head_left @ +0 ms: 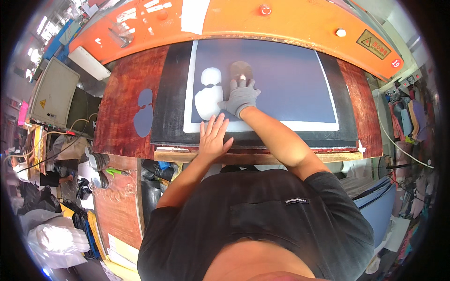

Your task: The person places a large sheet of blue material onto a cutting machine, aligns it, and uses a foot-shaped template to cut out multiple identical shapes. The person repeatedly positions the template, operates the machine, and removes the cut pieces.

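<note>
A blue-grey sheet (pixel 290 84) with a white border lies on a black mat (pixel 173 93). My right hand (pixel 240 97), in a grey glove, rests on the sheet with its fingers spread. Its fingertips touch a brownish rounded piece (pixel 241 69); whatever is under the palm is hidden. Just left of it shows a white sole-like shape (pixel 209 100) in two parts, split by a jagged gap. My bare left hand (pixel 214 136) lies open at the sheet's near border, fingertips close to the white shape's lower end.
An orange machine beam (pixel 225 18) with a red button crosses the far side. Two blue-grey cut pieces (pixel 144 119) lie on the reddish board (pixel 124 107) at left. A wooden strip (pixel 262 158) edges the near side. A grey control box (pixel 54 96) stands further left.
</note>
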Demonstrator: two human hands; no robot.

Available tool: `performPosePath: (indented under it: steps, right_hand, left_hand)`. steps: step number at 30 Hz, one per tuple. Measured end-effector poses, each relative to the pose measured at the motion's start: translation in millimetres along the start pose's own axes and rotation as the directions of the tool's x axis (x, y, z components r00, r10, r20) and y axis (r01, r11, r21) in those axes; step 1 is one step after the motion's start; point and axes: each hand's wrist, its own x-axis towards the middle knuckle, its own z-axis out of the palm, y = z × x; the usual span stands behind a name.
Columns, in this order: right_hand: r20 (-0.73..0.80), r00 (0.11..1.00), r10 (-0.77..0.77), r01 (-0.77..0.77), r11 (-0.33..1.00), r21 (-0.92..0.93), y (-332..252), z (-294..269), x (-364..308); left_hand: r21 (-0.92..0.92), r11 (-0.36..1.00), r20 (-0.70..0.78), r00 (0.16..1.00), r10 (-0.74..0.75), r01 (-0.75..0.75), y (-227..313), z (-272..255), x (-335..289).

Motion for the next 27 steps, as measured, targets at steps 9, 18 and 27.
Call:
performPosePath:
  steps: [9,18,27]
  right_hand:
    - [0.091,0.991,0.103,-0.106,0.994,0.031,-2,8,-33]
    - [-0.141,0.987,0.078,0.025,0.789,0.613,41,16,-31]
    - [-0.039,0.993,0.110,0.005,0.288,0.958,134,9,-30]
  left_hand:
    - [-0.022,1.000,0.073,0.997,-0.015,0.016,11,0,-44]
    - [-0.048,0.999,0.076,0.997,-0.012,0.016,21,-9,-53]
    - [-0.076,0.997,0.068,0.997,-0.023,0.028,26,-17,-50]
